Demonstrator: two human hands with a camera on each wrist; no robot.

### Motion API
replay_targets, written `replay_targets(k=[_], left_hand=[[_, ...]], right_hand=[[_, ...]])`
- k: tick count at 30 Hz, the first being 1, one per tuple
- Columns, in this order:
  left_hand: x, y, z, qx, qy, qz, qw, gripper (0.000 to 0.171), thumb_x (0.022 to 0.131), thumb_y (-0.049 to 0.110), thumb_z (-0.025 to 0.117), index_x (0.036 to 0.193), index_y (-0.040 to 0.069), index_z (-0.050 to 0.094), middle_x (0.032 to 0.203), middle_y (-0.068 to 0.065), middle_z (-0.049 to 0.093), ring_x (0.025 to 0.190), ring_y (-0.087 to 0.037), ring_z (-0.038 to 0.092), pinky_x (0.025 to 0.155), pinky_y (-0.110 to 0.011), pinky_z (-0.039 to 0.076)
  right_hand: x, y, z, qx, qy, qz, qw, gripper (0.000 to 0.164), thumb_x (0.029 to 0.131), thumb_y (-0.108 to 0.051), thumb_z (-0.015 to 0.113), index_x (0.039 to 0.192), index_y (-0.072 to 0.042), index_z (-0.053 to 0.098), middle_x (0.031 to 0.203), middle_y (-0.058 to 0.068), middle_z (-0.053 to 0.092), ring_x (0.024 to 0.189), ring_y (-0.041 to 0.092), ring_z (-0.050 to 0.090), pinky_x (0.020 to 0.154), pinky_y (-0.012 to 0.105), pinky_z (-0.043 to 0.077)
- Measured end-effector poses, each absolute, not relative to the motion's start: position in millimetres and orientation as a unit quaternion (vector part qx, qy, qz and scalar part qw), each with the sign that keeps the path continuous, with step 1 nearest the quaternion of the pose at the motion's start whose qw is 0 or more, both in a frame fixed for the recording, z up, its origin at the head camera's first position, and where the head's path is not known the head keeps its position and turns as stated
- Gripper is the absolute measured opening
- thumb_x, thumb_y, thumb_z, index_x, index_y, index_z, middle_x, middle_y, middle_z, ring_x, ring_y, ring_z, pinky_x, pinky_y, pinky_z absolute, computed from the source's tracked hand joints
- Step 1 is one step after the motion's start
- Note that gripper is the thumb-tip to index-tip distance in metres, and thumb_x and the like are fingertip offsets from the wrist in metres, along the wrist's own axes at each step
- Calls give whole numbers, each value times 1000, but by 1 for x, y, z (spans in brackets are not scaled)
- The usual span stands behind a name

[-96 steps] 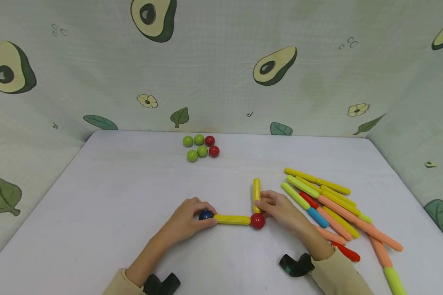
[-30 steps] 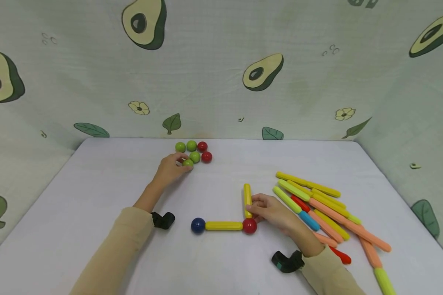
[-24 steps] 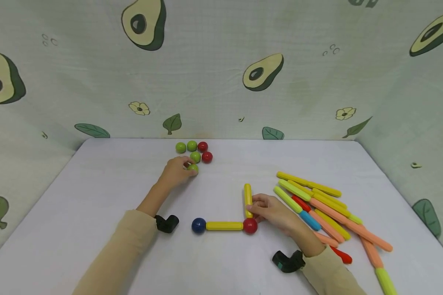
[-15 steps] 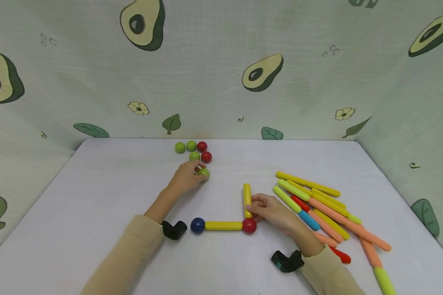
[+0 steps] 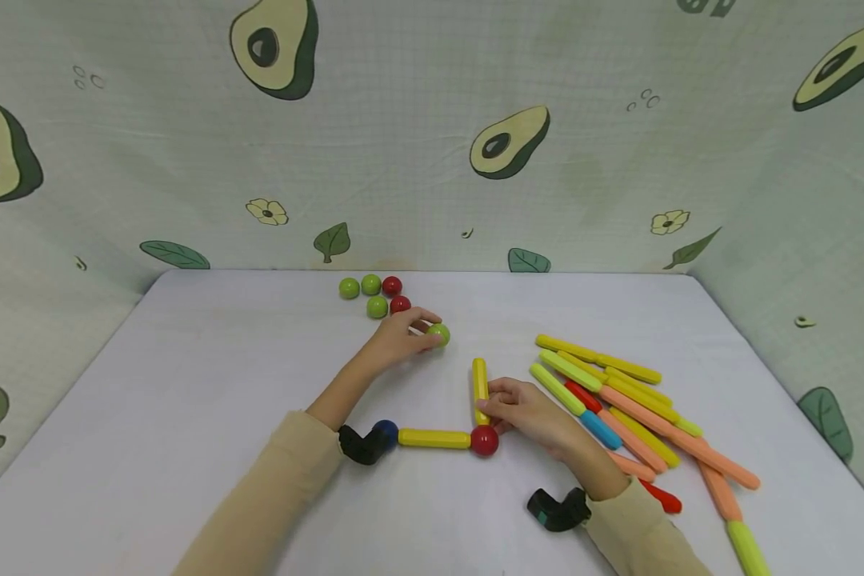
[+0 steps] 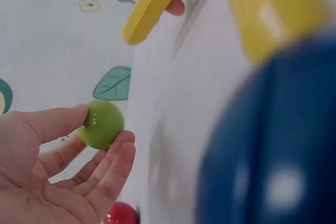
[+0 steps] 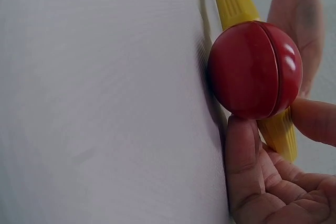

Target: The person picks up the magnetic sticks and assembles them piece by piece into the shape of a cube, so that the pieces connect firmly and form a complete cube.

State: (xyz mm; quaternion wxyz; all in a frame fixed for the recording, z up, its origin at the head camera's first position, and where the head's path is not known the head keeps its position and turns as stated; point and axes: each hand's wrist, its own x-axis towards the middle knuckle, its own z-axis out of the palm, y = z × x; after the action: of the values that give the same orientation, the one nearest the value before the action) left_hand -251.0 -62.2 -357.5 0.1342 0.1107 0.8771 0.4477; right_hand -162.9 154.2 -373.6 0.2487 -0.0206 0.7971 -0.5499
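My left hand [image 5: 402,336] pinches a small green ball [image 5: 440,334] between thumb and fingers, above the table's middle; the left wrist view shows this green ball [image 6: 102,124] close up. With thumb and fingers, my right hand [image 5: 529,412] holds a yellow rod [image 5: 479,380] that points away from me. That rod's near end meets a red ball [image 5: 485,442]. From the red ball a second yellow rod [image 5: 434,438] runs left to a blue ball [image 5: 387,433], partly covered by the left wrist's black camera. Together these pieces form an L.
Several loose green balls [image 5: 349,288] and red balls [image 5: 392,286] sit at the table's back. To the right lies a heap of rods: yellow [image 5: 634,369], orange [image 5: 691,436], lime, blue [image 5: 601,430] and red. A patterned cloth [image 5: 418,144] hangs behind the white table [image 5: 209,360].
My left hand left the blue ball, took a green ball from the back group and carried it right and nearer. My right hand still holds the upright yellow rod in place.
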Motion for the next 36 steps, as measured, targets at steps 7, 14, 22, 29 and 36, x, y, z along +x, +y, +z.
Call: replay_targets(k=[7,14,22,29,36], left_hand=[[-251,-43,-356,129,882,421,166,33,87,27,65,118,16,60,117,-10,61,98,-22,58,82,-31,52],[-252,-29,-358,147,881,411,181,31,87,25,65,116,15,60,115,-10,61,92,-19,58,76,-27,51],[-252,-18,-361,147,882,402,195,32,88,26,64,118,16,60,116,-10,59,86,-18,58,72,-24,51],[-251,-14,-358,154,884,395,197,32,88,26,64,118,16,60,116,-10,60,82,-17,58,70,-23,51],[-248,-18,-356,164,879,394,211,35,91,27,60,124,17,58,122,-10,59,88,-16,59,78,-26,52]], right_hand=[[-164,154,-373,-24,793,-555,251,47,92,-26,58,124,5,47,90,6,62,73,15,58,75,28,53],[-164,154,-373,-28,790,-557,255,46,92,-25,58,124,6,47,91,6,62,74,14,58,75,27,53],[-164,154,-374,-27,789,-558,258,47,92,-26,58,124,6,46,92,7,62,74,14,58,75,26,53],[-163,155,-374,-17,791,-556,254,44,92,-24,58,122,5,45,92,7,62,73,15,58,75,26,53],[-163,155,-374,-13,790,-559,253,41,92,-23,57,120,5,45,91,7,62,73,14,58,75,25,53]])
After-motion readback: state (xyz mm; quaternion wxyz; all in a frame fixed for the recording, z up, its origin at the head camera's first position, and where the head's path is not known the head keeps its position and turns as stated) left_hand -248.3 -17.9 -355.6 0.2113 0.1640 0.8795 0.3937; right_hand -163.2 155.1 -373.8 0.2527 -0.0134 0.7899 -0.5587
